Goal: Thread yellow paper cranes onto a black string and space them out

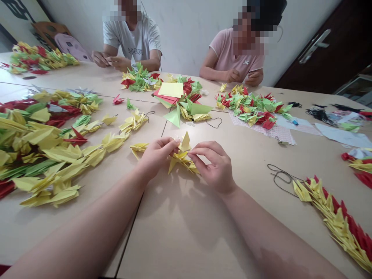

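In the head view, a yellow paper crane [185, 144] stands up between my two hands over the middle of the table. My left hand [158, 155] is closed in a pinch on it from the left. From the right, the thumb and forefinger of my right hand [213, 164] meet at the folded paper's edge; what lies between those fingertips is too small to make out. Under my fingers hang more yellow folded cranes [190, 166]. Another yellow folded piece [138, 148] pokes out to the left of my left hand.
Heaped folded cranes [55, 143] cover the left side. A stack of square paper [171, 90] lies ahead, beside a green and red crane pile [255, 106]. On the right rests a red and yellow crane string [337, 217] with dark cord [281, 176]. Two people sit opposite, hands at work.
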Motion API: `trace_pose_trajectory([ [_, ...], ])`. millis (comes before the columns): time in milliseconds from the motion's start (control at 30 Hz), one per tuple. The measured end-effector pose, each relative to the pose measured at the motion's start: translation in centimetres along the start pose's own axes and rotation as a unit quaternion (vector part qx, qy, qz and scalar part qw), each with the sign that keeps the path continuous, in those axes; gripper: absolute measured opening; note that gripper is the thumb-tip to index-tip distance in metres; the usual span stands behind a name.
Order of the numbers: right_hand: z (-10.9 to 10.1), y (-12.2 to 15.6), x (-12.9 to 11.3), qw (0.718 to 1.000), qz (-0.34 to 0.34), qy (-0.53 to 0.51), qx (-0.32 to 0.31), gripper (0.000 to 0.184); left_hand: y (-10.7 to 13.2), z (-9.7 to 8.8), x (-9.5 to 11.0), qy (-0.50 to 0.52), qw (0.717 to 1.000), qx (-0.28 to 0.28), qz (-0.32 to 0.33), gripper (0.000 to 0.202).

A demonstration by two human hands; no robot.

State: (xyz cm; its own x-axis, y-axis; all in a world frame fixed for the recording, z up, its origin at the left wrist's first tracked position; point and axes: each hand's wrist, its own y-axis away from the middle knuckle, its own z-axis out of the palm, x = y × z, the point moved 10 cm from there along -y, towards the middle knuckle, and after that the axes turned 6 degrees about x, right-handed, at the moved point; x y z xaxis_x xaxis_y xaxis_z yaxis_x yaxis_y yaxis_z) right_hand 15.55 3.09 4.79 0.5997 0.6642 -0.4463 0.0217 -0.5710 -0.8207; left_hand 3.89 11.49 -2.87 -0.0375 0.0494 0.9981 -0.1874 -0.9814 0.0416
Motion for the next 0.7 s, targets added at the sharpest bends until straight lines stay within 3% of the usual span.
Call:
trace_pose_trajectory([
  [333, -0.1, -0.2, -0.1, 1.0, -0.005, -0.001, 0.0, 0.008, 0.1, 0.6, 0.1, -0.006, 0.999, -0.032, 0.009, 0.026],
  [533, 0.2, 0.1, 2.2, 0.99, 0.113, -0.087, 0.004, 0.003, 0.2, 0.8, 0.1, -0.035, 0.998, -0.048, 0.011, 0.028],
  [700, 1.2, 0.9, 4.5, 0.956, 0.214, -0.2, 0.002, 0.01, 0.4, 1.0, 0.4, -0.038, 0.997, -0.06, 0.018, 0.028],
])
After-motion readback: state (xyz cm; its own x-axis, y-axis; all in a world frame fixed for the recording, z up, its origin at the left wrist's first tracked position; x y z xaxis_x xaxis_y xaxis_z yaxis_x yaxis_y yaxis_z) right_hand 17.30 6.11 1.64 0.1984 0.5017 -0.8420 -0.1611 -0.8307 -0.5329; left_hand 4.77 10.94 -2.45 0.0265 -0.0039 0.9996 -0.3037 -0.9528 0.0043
